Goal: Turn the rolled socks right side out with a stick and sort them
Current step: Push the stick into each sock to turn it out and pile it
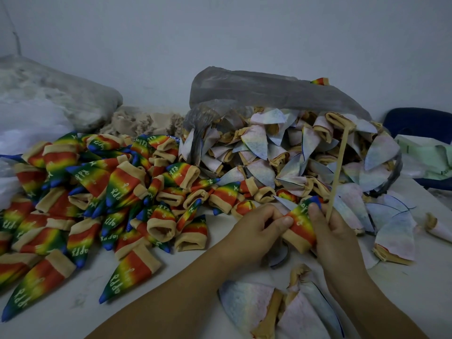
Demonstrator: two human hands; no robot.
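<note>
Both hands hold one rainbow sock [301, 222] with a tan cuff, right side out, above the table near the middle. My left hand [256, 231] pinches its left edge with thumb and fingers. My right hand [335, 233] grips its right side and also holds a thin wooden stick [338, 167], which rises up and to the right. A pile of right-side-out rainbow socks [97, 204] covers the left of the table. Pale inside-out socks [281, 155] spill from a grey plastic bag [269, 89] behind my hands.
Two pale inside-out socks [276, 311] lie just below my hands, others to the right [393, 236]. A grey-white bag [56, 94] and beige fabric [144, 121] sit at the back left. A dark blue chair [420, 118] and green paper [425, 155] are at the right.
</note>
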